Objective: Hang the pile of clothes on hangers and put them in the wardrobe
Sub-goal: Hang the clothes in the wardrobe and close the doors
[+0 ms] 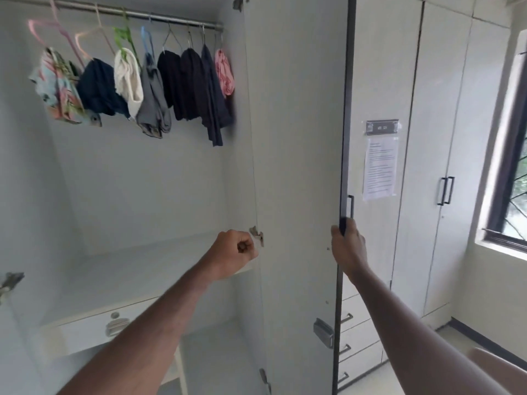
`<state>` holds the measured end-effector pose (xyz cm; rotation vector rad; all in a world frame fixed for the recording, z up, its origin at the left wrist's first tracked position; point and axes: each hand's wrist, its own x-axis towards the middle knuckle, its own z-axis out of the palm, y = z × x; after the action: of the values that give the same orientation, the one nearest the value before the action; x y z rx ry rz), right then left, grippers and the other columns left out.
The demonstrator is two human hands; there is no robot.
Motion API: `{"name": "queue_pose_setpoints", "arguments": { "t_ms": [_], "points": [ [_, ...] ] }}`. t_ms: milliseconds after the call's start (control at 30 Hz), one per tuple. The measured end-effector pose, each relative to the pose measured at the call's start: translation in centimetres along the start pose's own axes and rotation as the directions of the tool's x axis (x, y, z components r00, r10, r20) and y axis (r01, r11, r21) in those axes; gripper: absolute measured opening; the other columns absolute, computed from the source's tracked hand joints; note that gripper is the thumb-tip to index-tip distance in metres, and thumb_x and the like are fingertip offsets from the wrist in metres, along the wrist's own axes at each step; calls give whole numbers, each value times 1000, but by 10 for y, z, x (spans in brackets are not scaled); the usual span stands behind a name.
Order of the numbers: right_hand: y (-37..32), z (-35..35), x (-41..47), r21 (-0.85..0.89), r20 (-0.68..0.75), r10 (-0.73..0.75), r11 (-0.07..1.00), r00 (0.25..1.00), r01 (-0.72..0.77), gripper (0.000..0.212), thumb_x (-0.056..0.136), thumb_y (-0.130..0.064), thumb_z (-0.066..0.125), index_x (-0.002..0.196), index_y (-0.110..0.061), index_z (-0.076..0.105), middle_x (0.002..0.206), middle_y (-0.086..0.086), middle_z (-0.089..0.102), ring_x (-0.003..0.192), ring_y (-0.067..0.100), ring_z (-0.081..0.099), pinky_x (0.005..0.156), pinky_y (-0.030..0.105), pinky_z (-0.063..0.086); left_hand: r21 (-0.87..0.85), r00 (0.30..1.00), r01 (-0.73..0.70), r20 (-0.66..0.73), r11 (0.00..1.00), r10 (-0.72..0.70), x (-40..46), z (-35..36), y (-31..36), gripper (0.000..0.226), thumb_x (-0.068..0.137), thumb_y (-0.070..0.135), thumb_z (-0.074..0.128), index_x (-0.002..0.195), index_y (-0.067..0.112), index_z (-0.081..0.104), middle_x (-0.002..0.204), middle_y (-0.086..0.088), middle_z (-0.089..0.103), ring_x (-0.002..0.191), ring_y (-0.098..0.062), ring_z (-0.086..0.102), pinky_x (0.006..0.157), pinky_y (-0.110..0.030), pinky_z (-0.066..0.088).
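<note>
The wardrobe stands open in front of me. Several clothes (pixel 159 86) hang on hangers from the metal rail (pixel 137 15) at the top: a floral piece, dark blue, white, grey, black and pink ones. The open right door (pixel 299 166) stands edge-on to me. My right hand (pixel 349 246) grips the door's outer edge just below its black handle (pixel 350 208). My left hand (pixel 235 253) is curled into a fist near the door's middle hinge (pixel 256 235), holding nothing that I can see.
Inside the wardrobe a white shelf (pixel 142 269) sits over a drawer with a metal handle (pixel 114 326). To the right are closed wardrobe doors (pixel 445 138) with a taped paper notice (pixel 380 168), small drawers (pixel 353 337) and a window (pixel 513 166).
</note>
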<state>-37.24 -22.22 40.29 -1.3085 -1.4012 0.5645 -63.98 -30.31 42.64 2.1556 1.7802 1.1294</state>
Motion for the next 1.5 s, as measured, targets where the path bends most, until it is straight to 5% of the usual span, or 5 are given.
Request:
{"name": "queue_pose_setpoints", "arguments": {
  "t_ms": [167,567,733,900,1500],
  "points": [
    [9,31,-44,225,-40,-270,936,962,272,27,98,-30,42,112,-22,64,97,-3,67,90,16,62,81,38,51,51,993,118,0,992,-118,-25,-16,-50,24,83,16,77,64,24,64,68,2,68,61,-4,55,64,-19,45],
    [-30,192,-108,117,355,-597,792,720,599,79,94,-50,63,159,-43,19,165,-11,23,140,5,38,105,50,44,142,907,418,-122,897,-403,-103,-87,-169,14,83,19,77,72,14,71,71,-8,70,59,-7,53,59,-15,40],
    [-52,278,-112,-154,449,-565,714,692,683,88,97,-34,62,163,-23,5,170,-6,-9,154,18,22,109,57,38,147,892,450,-131,881,-434,-107,-118,-214,15,85,14,76,72,9,70,65,0,66,53,2,52,59,-17,43],
    [-72,349,-119,-291,401,-518,710,756,641,97,83,-15,73,161,-10,14,170,8,12,153,28,24,100,58,47,142,883,465,-136,874,-449,-98,-145,-269,14,86,13,75,74,5,71,71,-7,70,61,-7,58,65,-17,50],
    [-105,452,-60,-594,500,-407,481,764,645,112,89,-46,71,161,-16,-10,171,4,-3,157,22,3,115,71,18,156,909,406,34,900,-416,-17,-153,-377,19,87,18,75,70,17,66,71,3,67,67,-9,59,59,-15,40]
  ]
}}
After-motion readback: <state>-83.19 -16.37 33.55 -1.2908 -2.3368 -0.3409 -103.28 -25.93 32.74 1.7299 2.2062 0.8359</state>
